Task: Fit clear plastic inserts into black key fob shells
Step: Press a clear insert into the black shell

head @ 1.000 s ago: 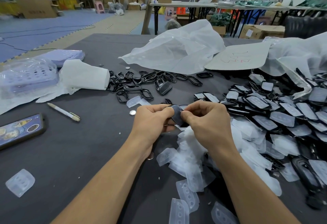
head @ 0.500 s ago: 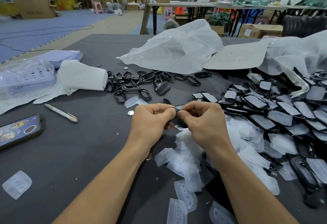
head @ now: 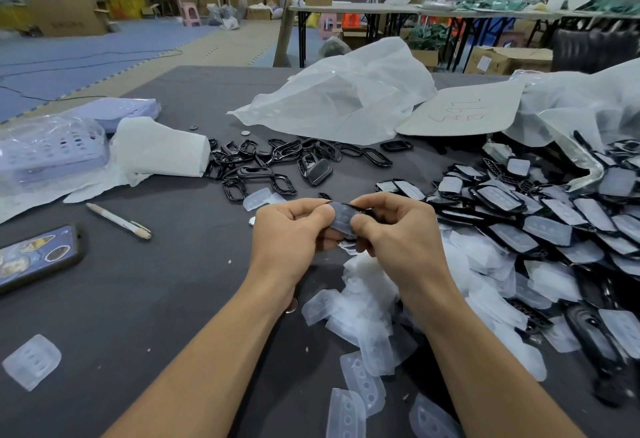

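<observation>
Both hands meet at the middle of the view, over the dark grey table [head: 145,299]. Left hand [head: 289,233] and right hand [head: 398,229] each pinch one end of a black key fob shell [head: 360,209], with the thumbs on top and the other fingers curled under it. A clear plastic insert [head: 341,217] lies on the upper face of the shell, between the two thumbs. It is milky and half-transparent, with a row of small oval dimples, and it looks grey because the dark shell is behind it. Only a thin black rim of the shell shows at its far edge. Whether the insert sits fully in the shell, I cannot tell.

At 6 o'clock from the hands lies a loose heap of clear inserts [head: 367,302], touching each other. At 3 o'clock is a big pile of fitted shells [head: 554,226], black with pale faces. At 11 o'clock, empty black frames [head: 263,164] are scattered beside a white paper roll [head: 159,152]. At 9 o'clock lies a pen [head: 117,220], and farther out a phone [head: 34,257]. One single insert [head: 31,361] lies alone at 8 o'clock, well apart from the heap. At 12 o'clock a crumpled plastic bag [head: 339,98] rests on the table.
</observation>
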### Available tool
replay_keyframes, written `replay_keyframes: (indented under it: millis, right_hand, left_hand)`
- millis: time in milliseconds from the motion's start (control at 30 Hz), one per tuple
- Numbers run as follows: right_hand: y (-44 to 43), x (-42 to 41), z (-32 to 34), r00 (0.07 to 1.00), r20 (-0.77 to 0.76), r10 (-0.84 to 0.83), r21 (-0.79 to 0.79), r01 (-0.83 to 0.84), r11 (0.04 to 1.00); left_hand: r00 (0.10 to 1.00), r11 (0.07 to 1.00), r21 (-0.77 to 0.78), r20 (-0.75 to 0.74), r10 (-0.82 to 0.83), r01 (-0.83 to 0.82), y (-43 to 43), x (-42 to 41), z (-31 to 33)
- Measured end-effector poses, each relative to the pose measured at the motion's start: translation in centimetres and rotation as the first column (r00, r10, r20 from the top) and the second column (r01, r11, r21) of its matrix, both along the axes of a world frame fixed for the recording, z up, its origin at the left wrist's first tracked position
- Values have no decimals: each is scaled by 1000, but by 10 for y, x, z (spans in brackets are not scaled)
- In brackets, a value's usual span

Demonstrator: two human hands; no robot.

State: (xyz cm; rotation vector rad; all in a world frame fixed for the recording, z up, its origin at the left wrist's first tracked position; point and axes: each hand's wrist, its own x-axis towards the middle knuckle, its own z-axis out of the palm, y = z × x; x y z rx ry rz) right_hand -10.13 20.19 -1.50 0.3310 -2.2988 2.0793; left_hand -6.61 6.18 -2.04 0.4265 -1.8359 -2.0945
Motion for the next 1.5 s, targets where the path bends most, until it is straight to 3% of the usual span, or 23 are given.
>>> replay_keyframes:
  millis: [233, 600, 900, 1200, 1500]
  right_hand:
    - [3, -1, 2, 1000, -14, -19, -38, 19, 999]
    - [3, 0, 4, 998, -41, -52, -12, 52, 999]
    - [2, -1, 4, 999, -39, -21, -22, 21, 1000]
    - [2, -3, 2, 999, -45, -14, -26, 13, 1000]
    - [3, -2, 2, 997, -74, 22, 0, -23, 1000]
  left_hand:
    - [1000, 988, -154, -5, 27, -28, -9, 0, 1]
    - [1000, 990, -140, -2, -4, 4, -9, 0, 0]
    - [986, 987, 49, 63, -153, 150, -11, 2, 8]
    - [973, 972, -62, 53, -225, 228, -13, 3, 2]
    - [974, 975, -15, 58, -221, 222, -12, 1, 0]
